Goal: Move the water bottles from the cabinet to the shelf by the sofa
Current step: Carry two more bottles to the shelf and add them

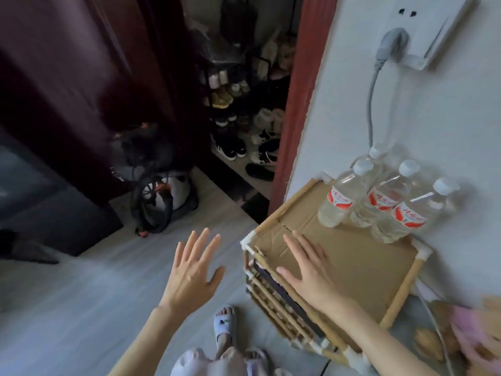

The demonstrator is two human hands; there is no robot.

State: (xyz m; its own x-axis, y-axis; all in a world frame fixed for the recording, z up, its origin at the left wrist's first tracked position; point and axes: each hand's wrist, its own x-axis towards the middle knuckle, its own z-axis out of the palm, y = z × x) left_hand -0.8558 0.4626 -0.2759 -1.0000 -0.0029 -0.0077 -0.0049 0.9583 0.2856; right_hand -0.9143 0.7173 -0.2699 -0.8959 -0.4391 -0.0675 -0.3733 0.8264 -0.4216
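Here, both of a person's hands hang empty beside a small bamboo-framed shelf (401,289) whose top is lined with a sheet of cardboard (349,256). The right hand (309,270) is spread flat, fingers straight, over the front left part of the cardboard (whether it presses down or merely hovers cannot be told); the left hand (192,267) is likewise splayed wide, off the shelf's left edge and above the grey floor (67,294), gripping nothing.

The water bottles (379,202) stand upright in a tight cluster at the shelf's back right corner, hard against the white wall (433,126). That placement looks deliberate: the wall backs them, and the front of the top is left bare for further arrivals. Four white caps can be counted, so four bottles; red labels show on three of them, the rearmost being largely hidden behind the others.

With nothing in either hand and the bottles set down, the person appears to be between deliveries. The cabinet itself cannot be identified with certainty in this view.

Also visible: one wall socket (433,31) with one grey plug and cable (371,93) running down behind the bottles, a rack of shoes (244,118) through the doorway, and two slippered feet (225,324).
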